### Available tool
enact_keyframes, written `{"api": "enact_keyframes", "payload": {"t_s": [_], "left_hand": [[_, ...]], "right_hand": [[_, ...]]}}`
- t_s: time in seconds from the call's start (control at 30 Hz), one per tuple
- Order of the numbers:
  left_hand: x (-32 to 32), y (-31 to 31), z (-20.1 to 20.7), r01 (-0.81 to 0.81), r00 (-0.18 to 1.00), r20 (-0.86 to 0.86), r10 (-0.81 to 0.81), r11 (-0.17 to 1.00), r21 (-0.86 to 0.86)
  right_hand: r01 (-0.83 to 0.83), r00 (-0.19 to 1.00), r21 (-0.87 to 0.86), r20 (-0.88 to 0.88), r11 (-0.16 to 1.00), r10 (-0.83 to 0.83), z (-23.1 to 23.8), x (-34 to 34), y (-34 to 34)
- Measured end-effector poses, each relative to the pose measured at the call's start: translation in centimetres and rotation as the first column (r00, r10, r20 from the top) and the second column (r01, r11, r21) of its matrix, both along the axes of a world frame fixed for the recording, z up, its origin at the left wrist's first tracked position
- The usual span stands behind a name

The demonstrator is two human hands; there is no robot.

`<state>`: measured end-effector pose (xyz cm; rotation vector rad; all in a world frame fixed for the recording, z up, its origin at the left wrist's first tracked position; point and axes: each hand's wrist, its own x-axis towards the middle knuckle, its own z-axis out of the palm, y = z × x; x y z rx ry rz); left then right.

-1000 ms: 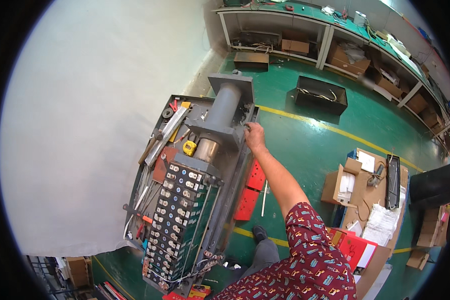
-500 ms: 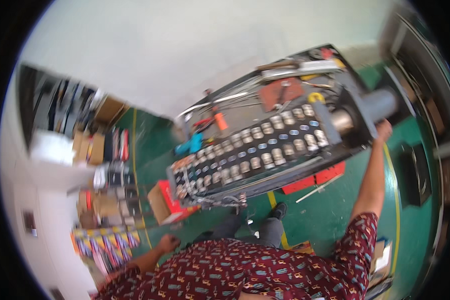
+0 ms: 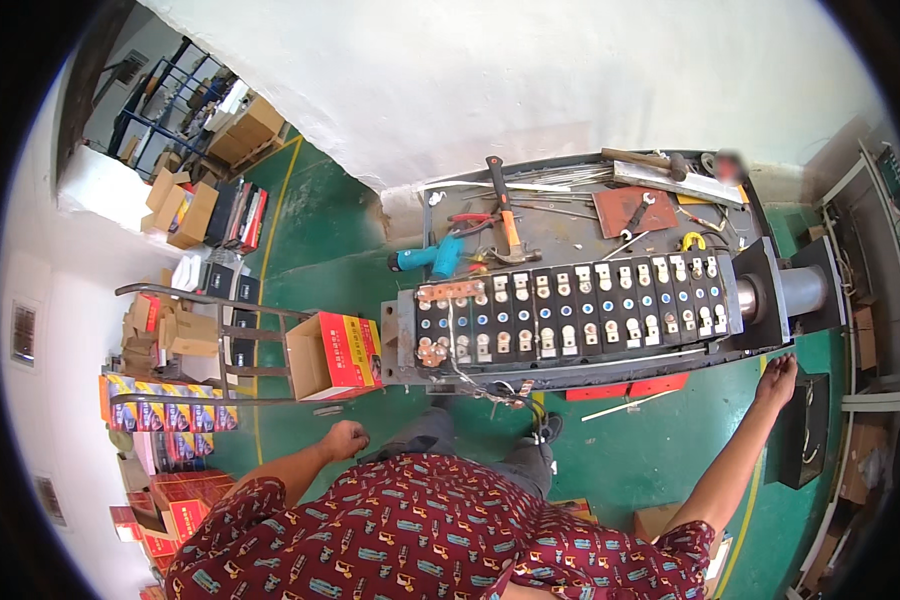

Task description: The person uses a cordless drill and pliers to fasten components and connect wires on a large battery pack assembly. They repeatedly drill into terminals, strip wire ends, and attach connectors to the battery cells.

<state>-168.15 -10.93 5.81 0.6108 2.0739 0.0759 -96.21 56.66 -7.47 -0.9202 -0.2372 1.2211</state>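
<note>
A long battery bank stands on the workbench, its cells in a row with silver terminals along both sides. Copper bars join terminals at its left end. Against its right end is a steel cylinder between thick dark plates. Just below those plates, at the bench's right front, is my right hand, its fingers loosely bent and apart, with nothing seen in it. My left hand hangs low beside my body, left of the bench, fingers curled in and no object visible in them.
Behind the batteries lie a hammer, a teal power tool, wrenches and metal rods. Loose cables hang over the front edge. A hand truck and an open red carton stand left; shelving lines the right.
My right hand has come off the plate by the cylinder and dropped toward me. My left hand stays low at my side. The view has swung, and the bench appears more level.
</note>
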Motion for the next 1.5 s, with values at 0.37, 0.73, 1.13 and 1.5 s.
{"api": "enact_keyframes", "payload": {"t_s": [0.37,0.73,1.13,1.5], "left_hand": [[-19.5,13.9,-4.8,0.175,0.963,-0.268,0.024,0.701,0.691],[-23.9,33.2,-3.4,0.497,0.861,-0.308,-0.405,0.536,0.683],[-19.5,46.6,-4.9,0.766,0.642,-0.481,-0.597,0.475,0.434],[-17.8,54.5,-8.5,0.916,0.400,-0.353,-0.846,0.370,0.152]], "right_hand": [[0.008,0.992,0.162,0.119,0.987,-0.028,19.5,-14.3,-24.3],[-0.019,0.999,-0.082,0.025,0.996,0.021,30.6,-46.4,-48.3],[-0.020,0.997,-0.203,0.064,0.979,0.034,28.9,-60.4,-53.7],[0.281,0.959,-0.316,0.058,0.906,-0.277,30.2,-78.1,-50.9]]}}
